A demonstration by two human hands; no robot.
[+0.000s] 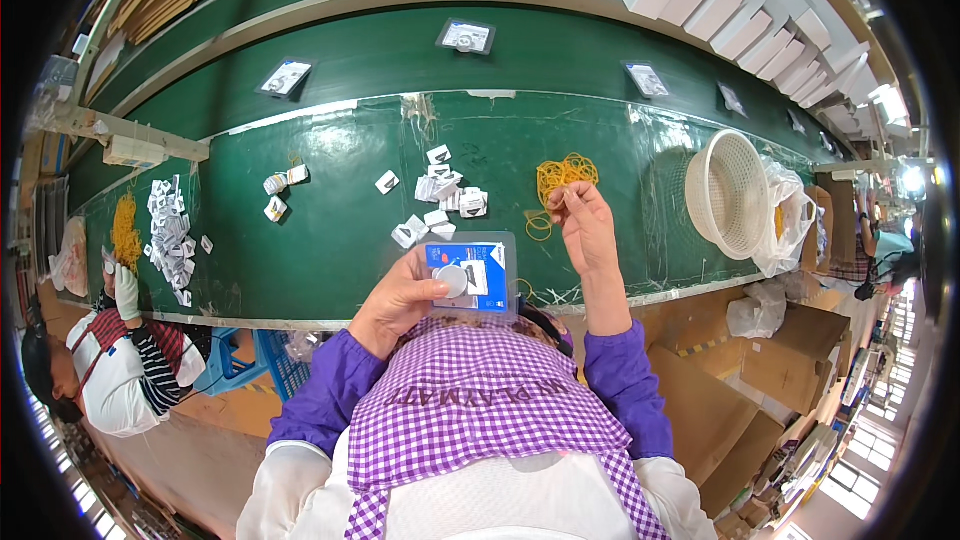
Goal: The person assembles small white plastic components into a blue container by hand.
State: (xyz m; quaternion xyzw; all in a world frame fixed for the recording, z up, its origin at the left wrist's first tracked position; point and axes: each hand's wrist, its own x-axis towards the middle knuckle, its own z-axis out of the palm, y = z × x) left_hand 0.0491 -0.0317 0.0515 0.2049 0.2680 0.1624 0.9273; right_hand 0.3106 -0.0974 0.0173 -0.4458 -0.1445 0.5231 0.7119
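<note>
My left hand [398, 298] grips a flat blue card pack [492, 290] with a clear plastic border, held level near the front edge of the green table [340, 240]. A round grey-white disc [452, 281] shows on the pack beside my thumb. To the right, my right hand [586, 225] is raised with thumb and fingertips pinched together. Behind and below the fingertips sits a tangle of yellow rubber bands [566, 173]. Whether a band is in the pinch is too small to tell. Small folded white paper pieces [438, 188] lie in a loose heap left of the bands.
Similar packs [466, 37] lie on the green belt behind the table. At right stand a cream plastic basket [716, 195] and a clear bag [786, 220]. A co-worker [125, 360] sits at far left beside more white papers [172, 235]. Cardboard boxes [790, 355] stand right of me.
</note>
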